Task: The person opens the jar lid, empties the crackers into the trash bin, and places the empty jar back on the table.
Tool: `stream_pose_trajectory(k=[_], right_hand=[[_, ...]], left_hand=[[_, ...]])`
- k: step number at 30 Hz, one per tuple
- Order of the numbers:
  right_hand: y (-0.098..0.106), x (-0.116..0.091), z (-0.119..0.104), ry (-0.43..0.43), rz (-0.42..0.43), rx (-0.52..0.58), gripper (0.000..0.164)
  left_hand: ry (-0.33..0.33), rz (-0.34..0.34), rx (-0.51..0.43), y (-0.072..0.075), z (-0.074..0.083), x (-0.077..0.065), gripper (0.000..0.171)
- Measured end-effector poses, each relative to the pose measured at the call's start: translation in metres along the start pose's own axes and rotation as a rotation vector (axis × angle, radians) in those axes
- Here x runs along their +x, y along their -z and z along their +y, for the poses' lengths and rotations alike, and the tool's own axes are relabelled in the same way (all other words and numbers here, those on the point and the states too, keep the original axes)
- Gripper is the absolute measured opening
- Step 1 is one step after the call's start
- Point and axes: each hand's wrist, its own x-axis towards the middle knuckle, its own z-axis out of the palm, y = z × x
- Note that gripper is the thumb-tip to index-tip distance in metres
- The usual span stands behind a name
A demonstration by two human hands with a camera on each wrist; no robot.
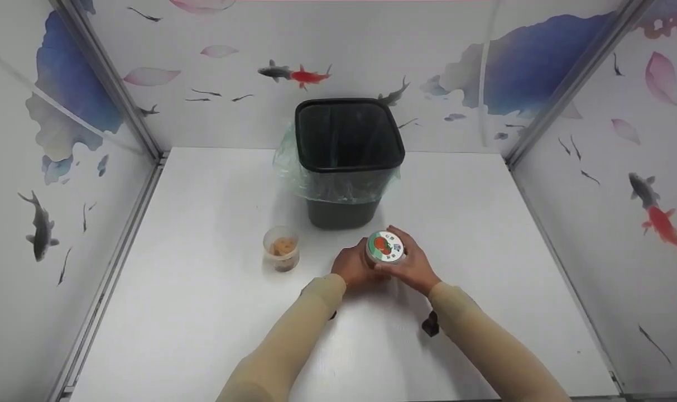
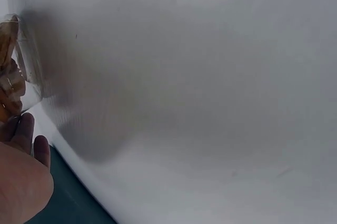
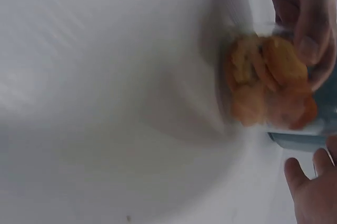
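A clear jar [image 3: 268, 82] of orange-brown, dried-food-like pieces stands upright between both hands, low over the table. On top of it sits a round lid [image 1: 385, 247] with a green and white label and a red picture. My left hand [image 1: 358, 268] grips the jar's body from the left side. Thumb and fingers of my right hand [image 1: 413, 265] curl round the lid's edge from the right. The left wrist view catches only a strip of the jar at its left edge. To the left stands a lidless clear cup [image 1: 282, 259] with similar pieces inside.
A black bin [image 1: 344, 215] with a pale green plastic liner [image 1: 288, 159] stands behind the hands on the white table [image 1: 204, 312]. White panels [image 1: 204, 123] painted with fish and petals enclose the table at the back and both sides.
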Motion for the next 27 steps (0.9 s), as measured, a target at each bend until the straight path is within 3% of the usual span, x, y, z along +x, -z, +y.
stream_pose_trajectory(k=[4, 12, 15, 22, 27], right_hand=[[0.001, 0.004, 0.001, -0.026, 0.003, 0.018, 0.1], [0.024, 0.022, -0.002, 0.01, -0.221, 0.001, 0.094], [0.03, 0.023, -0.006, 0.028, -0.252, -0.038, 0.092], [0.011, 0.003, -0.002, -0.003, -0.096, -0.063, 0.104], [-0.007, -0.005, 0.002, -0.025, 0.025, 0.014, 0.102]], left_hand=[[0.001, -0.008, 0.018, 0.002, 0.002, 0.001, 0.09], [0.009, -0.022, 0.013, 0.005, 0.002, 0.0, 0.089], [0.011, -0.022, 0.0, 0.004, 0.001, 0.0, 0.089], [-0.005, -0.026, 0.012, 0.002, -0.001, -0.001, 0.094], [-0.011, -0.024, 0.023, 0.0, -0.003, -0.001, 0.091]])
